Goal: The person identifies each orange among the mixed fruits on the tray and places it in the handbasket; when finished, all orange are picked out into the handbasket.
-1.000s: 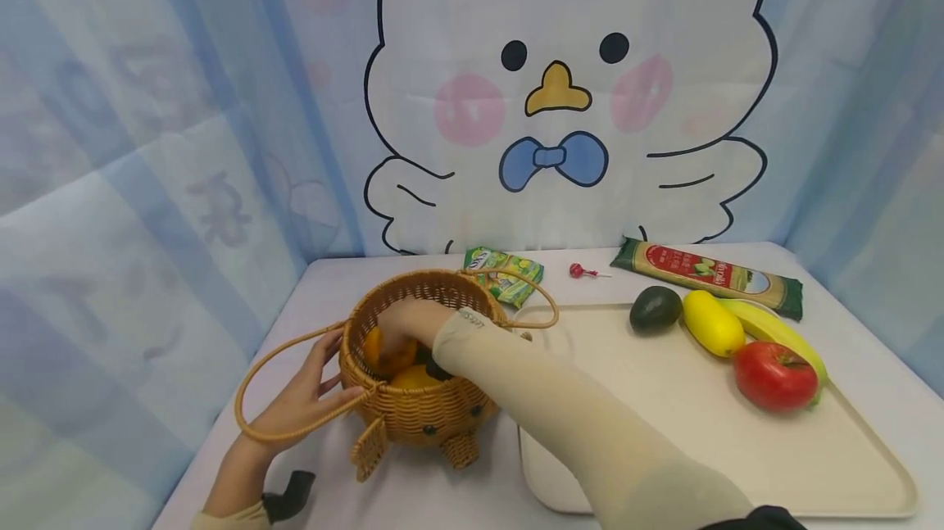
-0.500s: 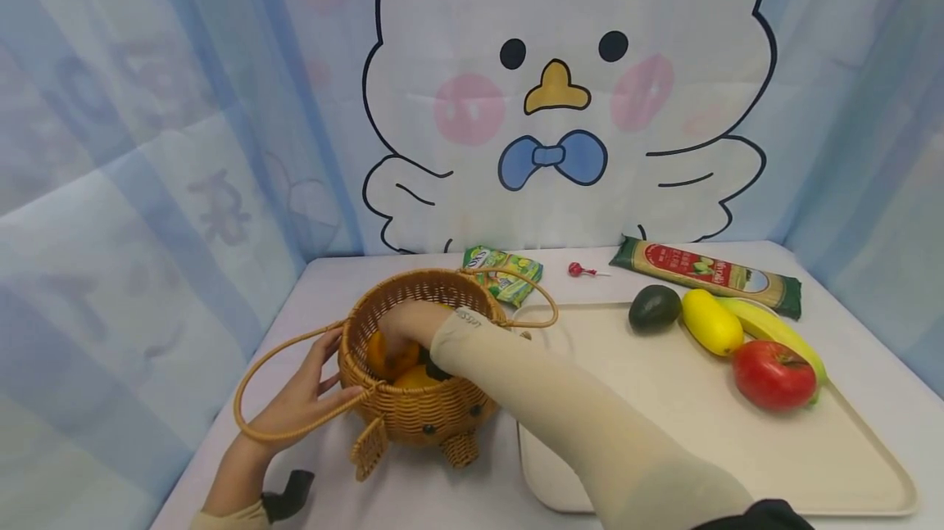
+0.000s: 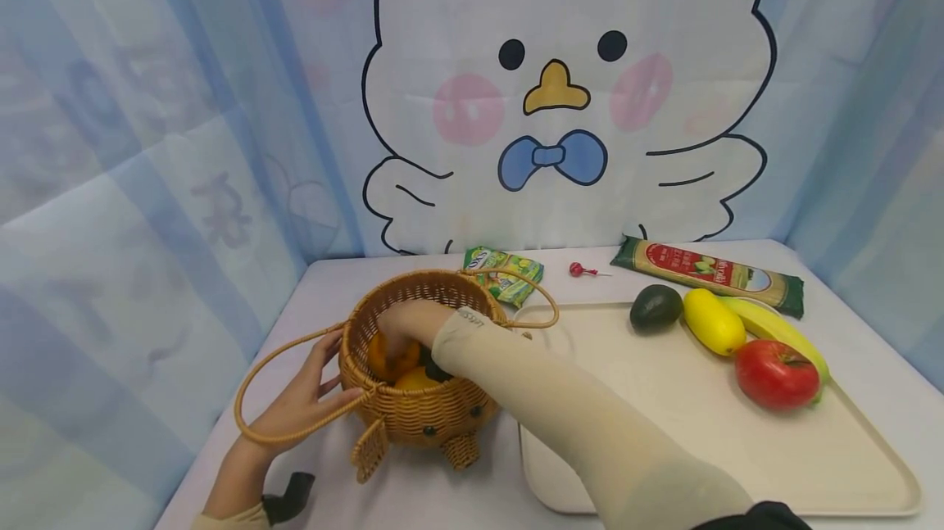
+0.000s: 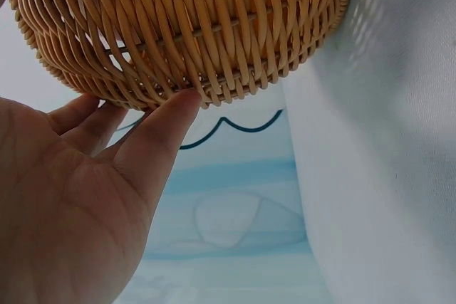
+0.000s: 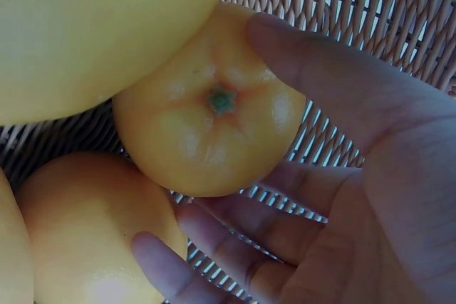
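Note:
A wicker basket (image 3: 435, 419) with loop handles and a small animal face stands at the left of the table, fruit inside. My left hand (image 3: 291, 403) touches its left side with extended fingers and thumb; in the left wrist view, the fingertips lie against the weave (image 4: 185, 33). Inside the basket is my right hand (image 3: 413, 323). The right wrist view shows its thumb on an orange (image 5: 206, 105) with a green stem end, the other fingers bent round its far side. Next to it lie another orange fruit (image 5: 100, 226) and a large yellow one (image 5: 92, 26), partly cut off.
To the right, a cream tray (image 3: 619, 423) holds an avocado (image 3: 655, 309), a lemon (image 3: 714, 323), a banana (image 3: 774, 329) and a red tomato-like fruit (image 3: 777, 376). Behind lie a green snack packet (image 3: 509, 276), a lollipop (image 3: 578, 269) and a long noodle packet (image 3: 708, 272).

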`<action>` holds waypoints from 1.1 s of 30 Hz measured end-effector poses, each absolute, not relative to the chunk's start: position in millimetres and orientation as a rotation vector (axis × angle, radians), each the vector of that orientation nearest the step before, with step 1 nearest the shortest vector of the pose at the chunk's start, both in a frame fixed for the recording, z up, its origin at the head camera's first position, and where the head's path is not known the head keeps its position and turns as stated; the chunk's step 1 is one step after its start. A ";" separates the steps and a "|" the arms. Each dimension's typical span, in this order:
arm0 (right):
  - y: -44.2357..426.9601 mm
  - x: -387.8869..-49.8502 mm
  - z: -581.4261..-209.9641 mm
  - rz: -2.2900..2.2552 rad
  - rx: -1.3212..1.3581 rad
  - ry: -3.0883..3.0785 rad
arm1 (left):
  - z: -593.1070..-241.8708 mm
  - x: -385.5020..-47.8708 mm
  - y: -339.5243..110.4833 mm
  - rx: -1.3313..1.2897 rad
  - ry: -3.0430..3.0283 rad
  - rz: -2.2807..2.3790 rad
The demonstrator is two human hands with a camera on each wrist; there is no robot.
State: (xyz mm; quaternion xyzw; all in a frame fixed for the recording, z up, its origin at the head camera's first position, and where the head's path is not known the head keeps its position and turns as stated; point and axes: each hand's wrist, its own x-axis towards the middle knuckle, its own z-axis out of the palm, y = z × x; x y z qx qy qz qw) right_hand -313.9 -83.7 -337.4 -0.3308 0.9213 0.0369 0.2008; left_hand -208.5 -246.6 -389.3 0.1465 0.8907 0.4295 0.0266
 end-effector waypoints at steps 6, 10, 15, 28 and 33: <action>-83.8 -313.5 -335.4 0.080 -0.884 2.574 | -388.4 -208.9 -246.2 0.443 2.752 1.312; -80.7 -316.4 -335.4 0.042 -0.883 2.563 | -388.7 -209.0 -245.8 0.454 2.747 1.311; -76.0 -320.1 -330.7 0.003 -0.971 2.522 | -388.8 -208.5 -246.4 0.462 2.747 1.306; -52.7 -317.9 -298.2 -0.098 -1.183 2.444 | -386.6 -209.2 -246.4 0.468 2.748 1.297; -30.0 -311.1 -286.4 -0.186 -1.266 2.456 | -386.1 -207.9 -247.4 0.472 2.768 1.279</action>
